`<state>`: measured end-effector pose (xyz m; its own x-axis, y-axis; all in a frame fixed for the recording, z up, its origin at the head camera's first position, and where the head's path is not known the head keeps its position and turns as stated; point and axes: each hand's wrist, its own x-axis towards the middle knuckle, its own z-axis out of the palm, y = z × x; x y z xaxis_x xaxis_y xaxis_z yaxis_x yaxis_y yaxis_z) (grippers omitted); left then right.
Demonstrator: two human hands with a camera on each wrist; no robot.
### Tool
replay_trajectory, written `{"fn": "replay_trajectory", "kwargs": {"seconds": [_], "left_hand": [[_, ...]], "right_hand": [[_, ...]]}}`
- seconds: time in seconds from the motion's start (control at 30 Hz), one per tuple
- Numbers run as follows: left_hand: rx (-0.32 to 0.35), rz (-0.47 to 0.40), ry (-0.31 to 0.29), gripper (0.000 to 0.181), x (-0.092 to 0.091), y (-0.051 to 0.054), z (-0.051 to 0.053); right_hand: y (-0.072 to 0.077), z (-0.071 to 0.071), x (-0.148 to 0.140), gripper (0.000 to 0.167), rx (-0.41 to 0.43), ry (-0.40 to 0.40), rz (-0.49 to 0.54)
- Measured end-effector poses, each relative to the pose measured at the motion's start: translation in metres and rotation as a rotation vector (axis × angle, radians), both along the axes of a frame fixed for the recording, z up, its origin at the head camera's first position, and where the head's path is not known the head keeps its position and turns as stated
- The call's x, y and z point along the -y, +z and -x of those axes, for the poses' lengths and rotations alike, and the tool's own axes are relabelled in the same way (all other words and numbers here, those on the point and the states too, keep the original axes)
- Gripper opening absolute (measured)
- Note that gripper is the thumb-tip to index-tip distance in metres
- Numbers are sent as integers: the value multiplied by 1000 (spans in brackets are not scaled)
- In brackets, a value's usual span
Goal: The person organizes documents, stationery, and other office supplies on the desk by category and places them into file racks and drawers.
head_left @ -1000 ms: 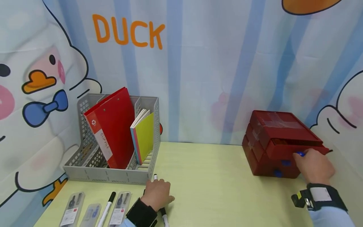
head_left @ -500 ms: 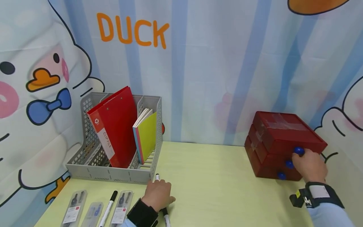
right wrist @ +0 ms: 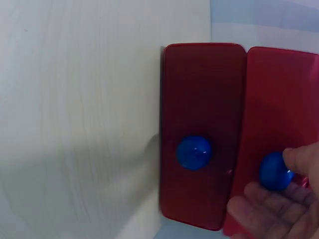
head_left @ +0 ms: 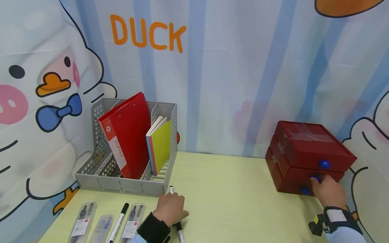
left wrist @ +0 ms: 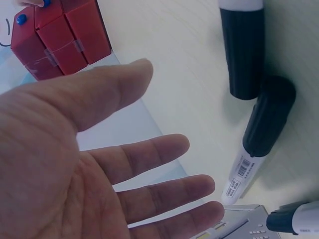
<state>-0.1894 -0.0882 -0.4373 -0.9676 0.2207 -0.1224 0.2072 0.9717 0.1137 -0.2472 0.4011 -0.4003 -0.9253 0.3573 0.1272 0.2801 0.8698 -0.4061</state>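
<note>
A red box with three stacked drawers (head_left: pixel 316 133) stands at the right of the table, all drawers pushed in. My right hand (head_left: pixel 329 192) pinches the blue knob (right wrist: pixel 275 172) of the middle drawer, thumb on one side and fingers on the other. The lower knob (right wrist: pixel 194 153) and the top knob (head_left: pixel 324 164) are free. My left hand (head_left: pixel 170 207) is held over black-and-white markers (head_left: pixel 180 233) in front of the grey organizer, its fingers extended and apart in the left wrist view; it holds nothing. One marker (left wrist: pixel 241 50) lies beside its fingertips.
The grey organizer (head_left: pixel 121 188) at the left holds a red clip file (head_left: pixel 130 138) and notebooks (head_left: pixel 161 145). In front of it lie clear pen cases (head_left: pixel 132 222) and another marker (head_left: pixel 118 222). A printed curtain (head_left: pixel 225 67) hangs behind the table.
The top drawer, slightly out earlier, is now shut. My right hand has moved down from the top knob to the middle one. The left hand stays in place; the view shifts slightly.
</note>
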Motion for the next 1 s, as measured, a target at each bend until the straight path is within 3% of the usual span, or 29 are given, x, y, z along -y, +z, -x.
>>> {"fn": "replay_trajectory", "kwargs": {"seconds": [0.2,0.33,0.57,1.0], "left_hand": [[-2,-6,3,40,-1,0,0],[-8,0,4,40,-2,2,-1],[-27,-4,-8,39,-1,2,-2],[-10,-28,6,29,5,4,3]], "right_hand": [[-1,-25,5,39,77,-117,35],[-3,-44,8,56,163,-204,32],[-9,-73,8,54,201,-258,47],[-1,-90,23,53,285,-341,34]]}}
